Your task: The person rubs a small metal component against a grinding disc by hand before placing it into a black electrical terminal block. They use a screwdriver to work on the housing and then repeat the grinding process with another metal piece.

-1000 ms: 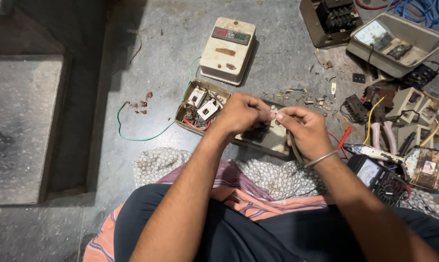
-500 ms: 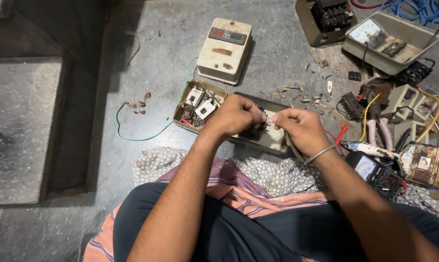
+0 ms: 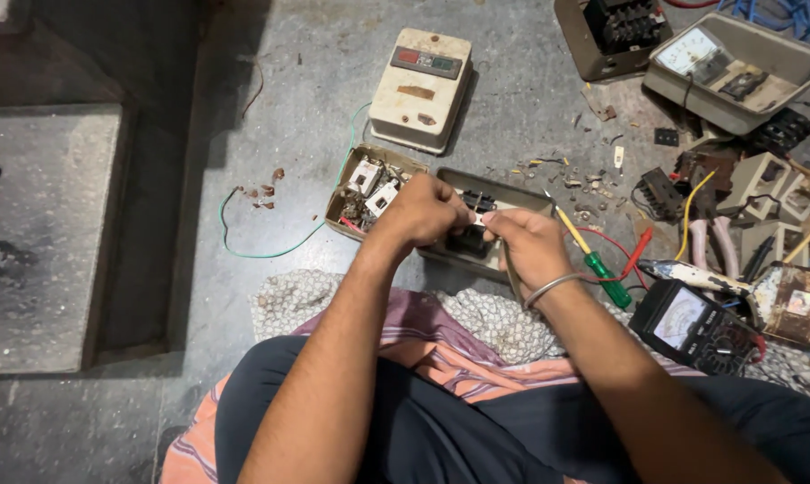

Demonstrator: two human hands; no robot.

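Observation:
My left hand [image 3: 420,211] and my right hand [image 3: 523,242] meet in front of me, fingertips pinching one small pale part [image 3: 479,218] between them. They hover just above an open metal box [image 3: 504,199] that holds a black component [image 3: 477,202]. A small tray [image 3: 356,184] with white electrical parts and red wire sits just left of my left hand. A metal bangle circles my right wrist. What the pale part is, I cannot tell.
A cream switch box [image 3: 420,87] lies beyond the hands. A green-handled screwdriver [image 3: 593,260], a multimeter [image 3: 692,324], red and yellow wires and several dismantled casings crowd the right. A green wire [image 3: 271,251] loops left. A raised stone slab [image 3: 42,233] borders the left.
Both hands stay joined on the small part and have sunk slightly toward the open box; the view has shifted a little.

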